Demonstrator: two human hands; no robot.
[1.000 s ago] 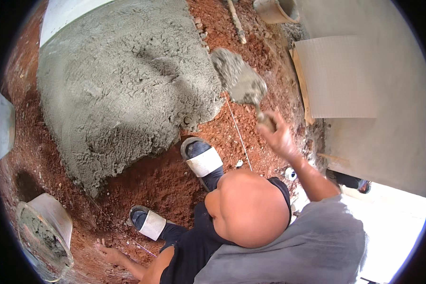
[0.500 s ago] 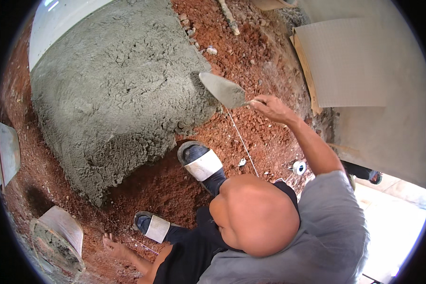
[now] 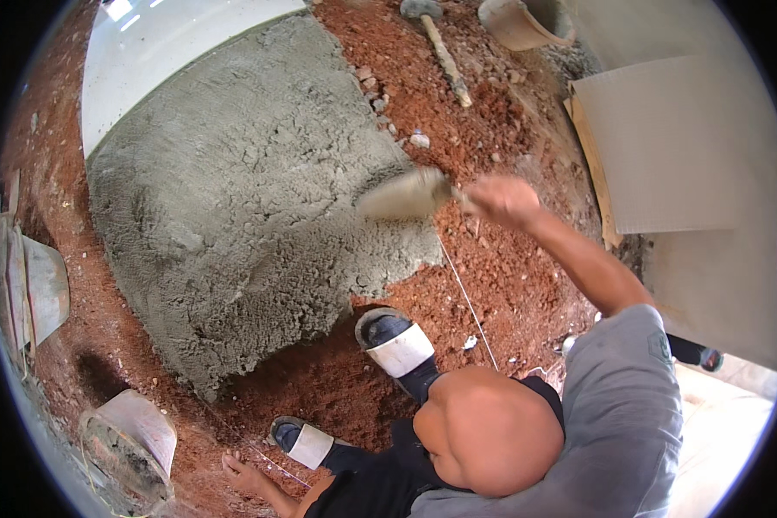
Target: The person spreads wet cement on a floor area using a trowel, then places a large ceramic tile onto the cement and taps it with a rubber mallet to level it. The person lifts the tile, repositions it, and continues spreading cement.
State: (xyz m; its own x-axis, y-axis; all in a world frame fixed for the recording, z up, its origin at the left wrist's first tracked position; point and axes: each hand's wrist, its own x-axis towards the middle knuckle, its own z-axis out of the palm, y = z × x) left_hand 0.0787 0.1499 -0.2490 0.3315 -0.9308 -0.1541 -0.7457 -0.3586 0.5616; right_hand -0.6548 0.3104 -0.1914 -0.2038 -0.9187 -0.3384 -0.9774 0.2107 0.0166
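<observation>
My right hand [image 3: 505, 203] grips the handle of a trowel [image 3: 406, 194]. The blade, smeared by motion, is over the right side of a bed of wet grey mortar [image 3: 224, 190]; whether it touches the surface I cannot tell. Low on the left, my left hand [image 3: 243, 475] hangs over the red soil, fingers loosely apart and holding nothing. Beside that hand a bucket [image 3: 151, 432] with mortar caked inside leans on its side. A thin white string [image 3: 469, 298] runs from the mortar's right edge toward my bent knee.
A large glossy white tile [image 3: 173, 52] borders the mortar's far side. On the soil at the far right lie a mallet [image 3: 445, 60] and a tipped bucket [image 3: 522, 24]. Another bucket [image 3: 45, 285] is at the left. A pale panel [image 3: 656, 147] leans on the right wall.
My right hand has swung the trowel, turning its blade so the tip points left over the mortar. The whole view has shifted, bringing the mallet's head and the far bucket into sight.
</observation>
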